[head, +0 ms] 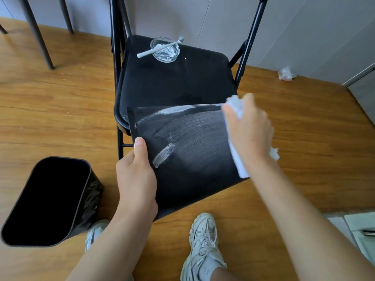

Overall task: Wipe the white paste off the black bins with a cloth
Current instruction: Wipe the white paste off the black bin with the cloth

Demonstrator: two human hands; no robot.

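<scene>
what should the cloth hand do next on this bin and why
Probably sweep the cloth in the right hand leftward across the bin: thick white paste streaks remain near the left hand and along the top edge, with a thin haze between.

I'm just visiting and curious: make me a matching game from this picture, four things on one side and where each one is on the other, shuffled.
Things:
1. toothbrush
2. white cloth
3. second black bin
4. crumpled tissue

Places:
A. standing on the floor beside the person's left foot
B. in the right hand, against the held bin
C. lying across the glass dish on the chair
D. on the floor by the wall

Pairs: 1-C, 2-B, 3-A, 4-D
</scene>
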